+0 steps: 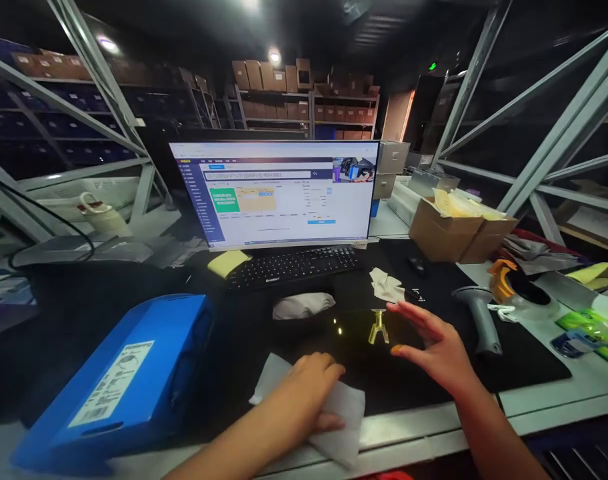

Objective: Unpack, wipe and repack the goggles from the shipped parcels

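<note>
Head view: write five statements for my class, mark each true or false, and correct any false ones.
1. The left hand is over the white cloth. True.
2. The right hand grips the scanner. False: the scanner lies to its right.
3. The monitor is lit. True.
4. The blue box stands right of the keyboard. False: it lies left of it.
5. A clear yellowish piece is beside the right hand. True.
</note>
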A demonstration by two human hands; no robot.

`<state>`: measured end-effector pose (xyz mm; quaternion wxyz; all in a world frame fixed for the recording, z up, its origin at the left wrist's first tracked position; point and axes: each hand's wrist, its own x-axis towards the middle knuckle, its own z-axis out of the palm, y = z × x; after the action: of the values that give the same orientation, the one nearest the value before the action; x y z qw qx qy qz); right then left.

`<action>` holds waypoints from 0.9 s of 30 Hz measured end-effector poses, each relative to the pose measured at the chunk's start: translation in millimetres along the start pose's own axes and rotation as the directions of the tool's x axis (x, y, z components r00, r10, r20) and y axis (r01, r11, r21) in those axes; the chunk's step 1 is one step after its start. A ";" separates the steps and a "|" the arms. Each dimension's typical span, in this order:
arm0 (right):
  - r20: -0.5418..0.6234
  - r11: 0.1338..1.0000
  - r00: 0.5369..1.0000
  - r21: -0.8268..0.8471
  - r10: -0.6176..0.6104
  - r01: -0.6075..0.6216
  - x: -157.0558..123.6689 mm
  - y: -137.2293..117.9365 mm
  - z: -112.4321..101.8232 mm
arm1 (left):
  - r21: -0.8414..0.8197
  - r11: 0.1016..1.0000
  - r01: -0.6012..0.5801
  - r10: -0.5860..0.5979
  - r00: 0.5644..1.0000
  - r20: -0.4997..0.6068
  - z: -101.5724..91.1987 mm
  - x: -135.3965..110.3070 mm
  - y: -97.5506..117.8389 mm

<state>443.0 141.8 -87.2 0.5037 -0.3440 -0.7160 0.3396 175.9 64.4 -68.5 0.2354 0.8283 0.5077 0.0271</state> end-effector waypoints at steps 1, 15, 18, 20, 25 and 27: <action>0.005 0.999 1.000 0.050 0.018 -0.018 -1.7 2.8 1.7 | 0.012 1.000 0.011 -0.012 0.999 0.036 1.6 3.8 -2.6; 0.022 0.989 0.997 0.133 0.070 -0.072 -2.5 12.1 1.2 | -0.033 0.999 -0.009 0.012 0.996 0.084 2.1 19.6 -5.0; 0.014 0.987 0.997 0.139 0.082 -0.083 -3.1 16.5 1.0 | -0.061 0.998 -0.004 0.005 1.000 0.023 1.1 23.1 -8.9; 0.013 0.988 0.996 0.128 0.090 -0.091 -3.3 19.6 1.3 | -0.061 0.998 0.033 -0.036 0.998 -0.053 3.7 25.0 -14.1; -0.023 0.996 0.996 0.026 0.083 -0.082 -6.1 23.5 10.6 | -0.075 0.992 0.099 -0.117 0.948 -0.296 11.4 22.0 -19.5; -0.120 0.995 0.992 -0.081 0.043 -0.053 -8.4 20.3 18.1 | -0.150 0.988 0.024 -0.074 0.937 -0.343 13.1 17.9 -14.9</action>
<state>431.0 143.1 -112.9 0.5220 -0.4016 -0.6901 0.3000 176.0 80.5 -89.8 0.2015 0.7786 0.5584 0.2032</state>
